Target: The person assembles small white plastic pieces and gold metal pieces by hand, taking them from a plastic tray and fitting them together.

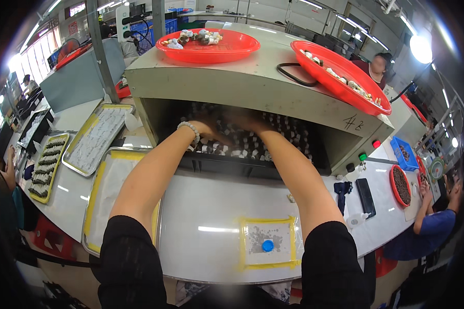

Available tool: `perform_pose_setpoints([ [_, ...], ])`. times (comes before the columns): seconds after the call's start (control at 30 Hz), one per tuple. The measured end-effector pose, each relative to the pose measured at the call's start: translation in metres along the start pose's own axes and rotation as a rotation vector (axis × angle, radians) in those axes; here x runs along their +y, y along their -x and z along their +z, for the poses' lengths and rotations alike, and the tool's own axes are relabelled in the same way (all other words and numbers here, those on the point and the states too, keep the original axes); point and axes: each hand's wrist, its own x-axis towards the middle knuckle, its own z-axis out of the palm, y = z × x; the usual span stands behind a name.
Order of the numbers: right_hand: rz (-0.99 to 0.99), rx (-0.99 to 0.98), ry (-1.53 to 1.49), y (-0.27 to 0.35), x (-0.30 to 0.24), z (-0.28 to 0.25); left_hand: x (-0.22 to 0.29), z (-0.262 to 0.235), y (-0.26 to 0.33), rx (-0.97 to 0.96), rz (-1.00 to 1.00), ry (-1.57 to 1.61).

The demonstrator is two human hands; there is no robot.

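Small parts [242, 141] on dark tray inside machine opening, both hands among them.
At the table's [201, 206] near edge lay a yellow-taped patch [268, 242]. Beyond it, left hand [211, 131] and right hand [245, 123] reached into the grey machine [242, 82]; both were blurred, so grip could not be told. Judged risk: knocking packed rows over, or jarring the red trays [209, 46] overhead.

Machine housing [252, 87] sits ahead of me on the table [201, 206]. Two dishes on top: one [227, 49] at centre, one [340, 77] to its right. Both my hands, left [211, 129] and right [247, 121], are inside its opening, over rows of small parts [252, 141]. Trays [95, 136] lie to my left. A taped square [268, 242] lies nearest me.
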Motion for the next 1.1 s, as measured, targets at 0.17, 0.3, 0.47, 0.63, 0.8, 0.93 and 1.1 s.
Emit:
perform_pose_setpoints([
  [0.17,-0.045,-0.164,-0.056,0.012,-0.026,-0.001,-0.005,0.002,0.0,0.102,0.132,0.001],
  [0.3,-0.078,-0.246,-0.189,0.04,-0.053,-0.032,-0.014,0.003,0.01,-0.006,0.138,0.126],
  [0.47,-0.011,-0.459,-0.294,0.095,-0.065,-0.08,0.011,-0.004,0.028,-0.192,0.136,0.229],
  [0.63,0.096,-0.44,-0.29,0.125,-0.06,-0.129,0.009,-0.035,0.056,-0.189,0.148,0.202],
  [0.8,0.307,-0.498,0.044,0.149,-0.043,-0.167,-0.038,-0.029,0.046,-0.354,-0.021,-0.112],
  [0.93,0.427,-0.703,-0.012,0.158,-0.036,-0.165,0.004,-0.036,0.051,-0.399,-0.038,-0.052],
  [1.1,0.208,-0.572,-0.05,0.152,-0.044,-0.145,0.012,-0.021,0.039,-0.31,0.074,0.069],
])
